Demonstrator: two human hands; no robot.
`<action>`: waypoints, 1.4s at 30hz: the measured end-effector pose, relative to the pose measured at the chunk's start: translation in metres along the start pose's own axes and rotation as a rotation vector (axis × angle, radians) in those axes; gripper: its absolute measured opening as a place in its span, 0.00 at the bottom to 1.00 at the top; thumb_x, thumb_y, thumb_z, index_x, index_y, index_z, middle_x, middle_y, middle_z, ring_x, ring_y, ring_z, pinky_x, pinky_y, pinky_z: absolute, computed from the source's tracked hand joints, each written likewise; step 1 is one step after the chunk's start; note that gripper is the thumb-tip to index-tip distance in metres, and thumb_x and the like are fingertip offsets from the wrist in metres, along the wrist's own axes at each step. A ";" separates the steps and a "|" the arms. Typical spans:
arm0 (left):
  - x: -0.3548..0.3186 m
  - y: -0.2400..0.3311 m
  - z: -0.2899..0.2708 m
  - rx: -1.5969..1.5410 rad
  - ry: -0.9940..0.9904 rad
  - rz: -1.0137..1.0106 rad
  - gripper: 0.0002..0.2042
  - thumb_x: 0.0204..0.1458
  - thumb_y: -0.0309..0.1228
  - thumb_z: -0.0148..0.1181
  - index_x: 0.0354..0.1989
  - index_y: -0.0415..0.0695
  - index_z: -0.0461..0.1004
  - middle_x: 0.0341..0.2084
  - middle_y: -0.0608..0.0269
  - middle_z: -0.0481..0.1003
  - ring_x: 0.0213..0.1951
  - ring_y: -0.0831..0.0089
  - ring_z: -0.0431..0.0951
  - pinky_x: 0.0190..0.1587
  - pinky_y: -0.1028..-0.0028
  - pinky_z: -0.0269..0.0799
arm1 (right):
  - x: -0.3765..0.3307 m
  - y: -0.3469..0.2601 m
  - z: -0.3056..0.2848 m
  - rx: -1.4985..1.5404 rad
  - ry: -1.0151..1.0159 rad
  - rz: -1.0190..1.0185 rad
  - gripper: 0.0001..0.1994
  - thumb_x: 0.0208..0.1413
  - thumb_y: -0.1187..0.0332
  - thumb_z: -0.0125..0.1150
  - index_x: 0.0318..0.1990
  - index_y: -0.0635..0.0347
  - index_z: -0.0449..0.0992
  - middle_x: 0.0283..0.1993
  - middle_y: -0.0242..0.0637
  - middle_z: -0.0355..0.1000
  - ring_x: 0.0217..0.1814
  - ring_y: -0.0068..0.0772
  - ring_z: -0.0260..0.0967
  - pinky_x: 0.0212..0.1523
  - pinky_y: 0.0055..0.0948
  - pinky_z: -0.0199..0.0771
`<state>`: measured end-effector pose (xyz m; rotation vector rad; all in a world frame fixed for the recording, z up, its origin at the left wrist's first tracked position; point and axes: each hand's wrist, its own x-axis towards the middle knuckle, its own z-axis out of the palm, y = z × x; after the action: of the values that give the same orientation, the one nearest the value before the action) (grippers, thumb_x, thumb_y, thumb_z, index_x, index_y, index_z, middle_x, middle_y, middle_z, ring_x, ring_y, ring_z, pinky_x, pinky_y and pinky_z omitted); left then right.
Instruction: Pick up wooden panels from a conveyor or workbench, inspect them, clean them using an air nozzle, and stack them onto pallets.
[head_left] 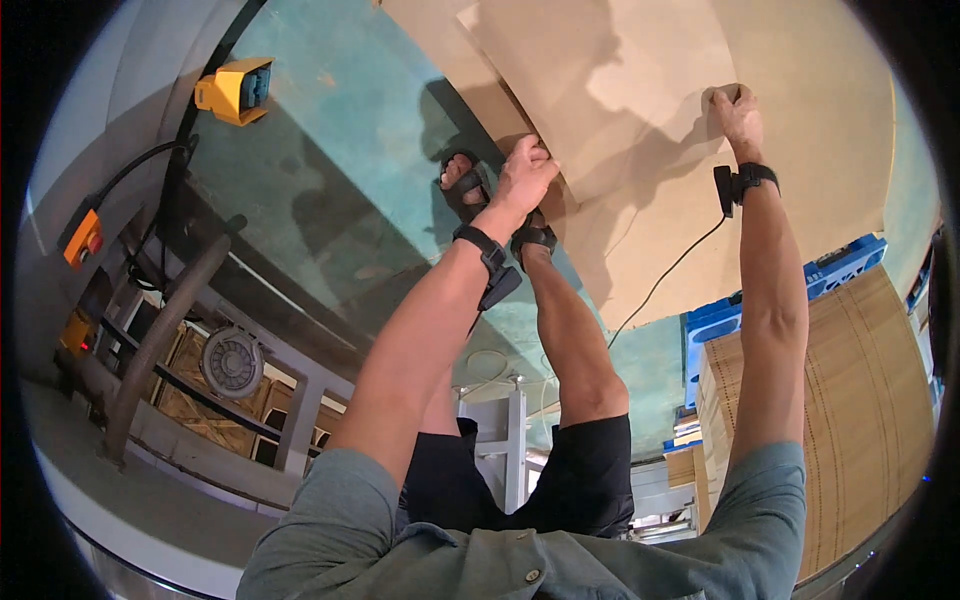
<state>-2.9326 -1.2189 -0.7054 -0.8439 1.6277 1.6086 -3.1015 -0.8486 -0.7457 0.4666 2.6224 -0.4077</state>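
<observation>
A flat tan cardboard sheet (610, 75) lies in front of me, atop a larger cardboard sheet (820, 190). My left hand (527, 172) is closed at the near left edge of the upper sheet, thumb and fingers pressed together on its border. Toward the right, my right hand (738, 120) has its fingers bent and closed around the sheet's right edge. The fingertips of both hands are partly hidden. Each wrist wears a black strap with a small device; a thin cable runs from the right one.
A yellow foot pedal (238, 92) stands on the green floor (330, 110) at far left. Beside it are a grey machine frame with a bent pipe (165, 340) and an orange switch box (83, 238). At right, stacked brown cardboard (830, 400) sits near a blue pallet (712, 325).
</observation>
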 end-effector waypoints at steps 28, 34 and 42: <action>-0.586 0.298 -0.235 -0.064 0.380 0.527 0.16 0.61 0.41 0.60 0.45 0.38 0.74 0.35 0.57 0.76 0.39 0.74 0.75 0.44 0.69 0.73 | -0.449 -0.253 -0.392 1.283 -0.678 0.019 0.37 0.59 0.57 0.64 0.68 0.70 0.56 0.64 0.49 0.65 0.62 0.41 0.66 0.63 0.43 0.69; -0.694 0.266 -0.433 0.541 1.341 0.419 0.19 0.57 0.28 0.56 0.57 0.39 0.70 0.53 0.47 0.73 0.54 0.49 0.73 0.57 0.57 0.69 | -0.482 -0.462 -0.406 1.109 -0.578 -0.152 0.37 0.57 0.62 0.67 0.67 0.72 0.56 0.65 0.47 0.63 0.67 0.39 0.61 0.67 0.39 0.60; -0.687 0.208 -0.558 0.853 1.272 0.251 0.27 0.50 0.23 0.59 0.63 0.43 0.66 0.63 0.55 0.66 0.61 0.51 0.67 0.60 0.57 0.68 | -0.510 -0.658 -0.337 1.169 -0.836 -0.439 0.25 0.59 0.67 0.65 0.61 0.66 0.64 0.57 0.42 0.71 0.58 0.34 0.69 0.61 0.34 0.68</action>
<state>-2.7425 -1.7855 -0.0199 -1.2539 3.0039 0.1737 -3.0494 -1.4512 -0.0817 -0.0108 1.4259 -1.8195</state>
